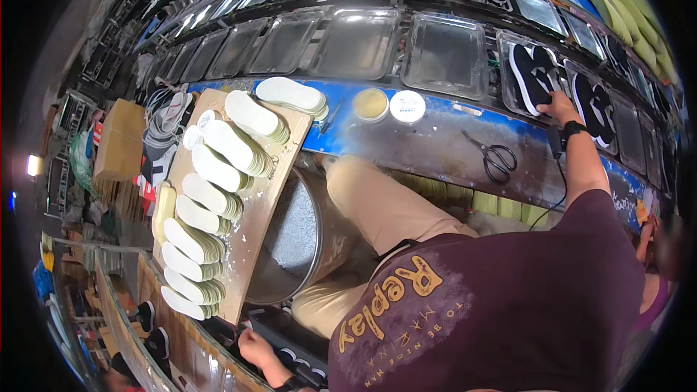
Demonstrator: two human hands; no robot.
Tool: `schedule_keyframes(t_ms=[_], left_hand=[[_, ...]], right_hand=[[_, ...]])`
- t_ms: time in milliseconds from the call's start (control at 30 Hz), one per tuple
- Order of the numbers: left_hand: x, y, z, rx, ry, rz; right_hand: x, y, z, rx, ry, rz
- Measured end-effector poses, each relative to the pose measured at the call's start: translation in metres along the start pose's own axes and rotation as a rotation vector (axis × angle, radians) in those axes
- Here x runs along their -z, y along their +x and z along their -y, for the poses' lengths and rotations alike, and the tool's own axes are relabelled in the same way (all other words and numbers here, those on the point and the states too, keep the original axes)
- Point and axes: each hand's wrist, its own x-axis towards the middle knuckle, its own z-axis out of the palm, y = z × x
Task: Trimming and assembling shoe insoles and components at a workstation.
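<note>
Right hand (559, 108) fingers hold a shoe (531, 81) by its near end, long axis running away, slightly leftward; toe direction and left hand (258, 349) grip I cannot tell.

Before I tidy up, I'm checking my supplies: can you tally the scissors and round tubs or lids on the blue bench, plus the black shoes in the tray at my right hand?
Scissors: 1
Yellowish round tub: 1
White round lid: 1
Black shoes in the tray at your right hand: 2
Total: 5
</note>
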Motion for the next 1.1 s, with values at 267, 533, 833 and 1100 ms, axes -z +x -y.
schedule_keyframes(t_ms=[267, 533, 833, 1100], left_hand=[[-0.028, -0.011, -0.093, -0.05, -0.302, 0.112], [-0.021, -0.039, -0.151, -0.091, -0.547, 0.252], [-0.075, -0.052, -0.148, 0.066, -1.051, 0.412], [-0.072, 0.008, -0.114, 0.171, -0.784, 0.558]], right_hand=[[0.018, -0.053, 0.191, 0.46, 0.212, -0.24], [-0.014, -0.201, 0.369, 1.509, 0.566, 0.052], [-0.111, -0.353, 0.493, 1.877, 0.531, 0.433], [-0.103, -0.269, 0.434, 1.424, 0.817, 0.733]])
